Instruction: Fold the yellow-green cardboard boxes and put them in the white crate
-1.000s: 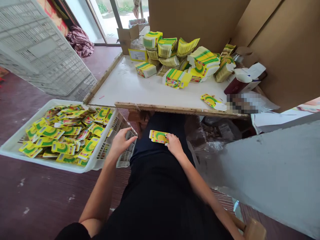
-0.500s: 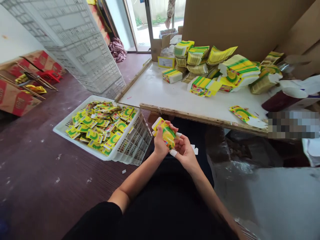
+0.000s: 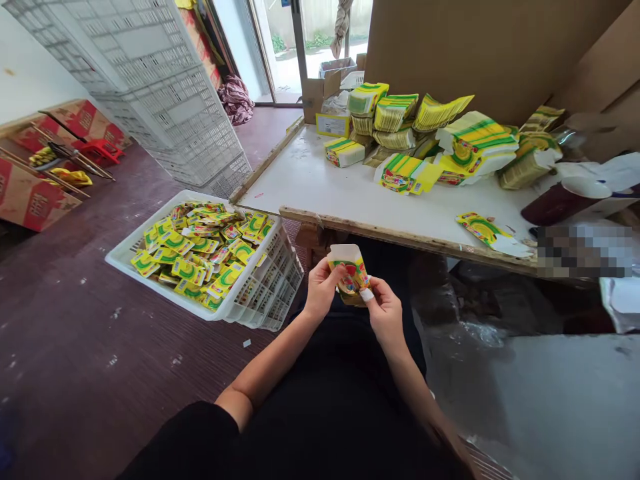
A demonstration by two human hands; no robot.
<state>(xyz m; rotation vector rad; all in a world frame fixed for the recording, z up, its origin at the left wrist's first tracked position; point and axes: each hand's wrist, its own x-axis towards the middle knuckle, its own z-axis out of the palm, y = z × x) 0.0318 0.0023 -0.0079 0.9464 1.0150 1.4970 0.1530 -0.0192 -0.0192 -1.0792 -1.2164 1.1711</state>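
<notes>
Above my lap, my left hand [image 3: 324, 290] grips a small printed carton [image 3: 352, 265] by its left side, thumb across the front. The carton is yellow, green and red, and its pale flap points up and away from me. On the right side, my right hand [image 3: 384, 303] pinches the same carton; white tape wraps its thumb. My palms hide part of the carton's lower end. One flat carton [image 3: 483, 230] lies by itself near the table's front edge, to the right of my hands.
A white plastic crate [image 3: 233, 303] full of similar cartons stands on the floor to my left. Stacks of flat cartons [image 3: 397, 113] cover the back of the white table [image 3: 300, 177]. A dark red cup [image 3: 565, 200] is at right. Tall stacked crates [image 3: 150, 87] rise behind.
The carton has been turned in my hands, so its pale flap now faces up. Both hands have shifted slightly right, and my right hand has closed onto the carton's side.
</notes>
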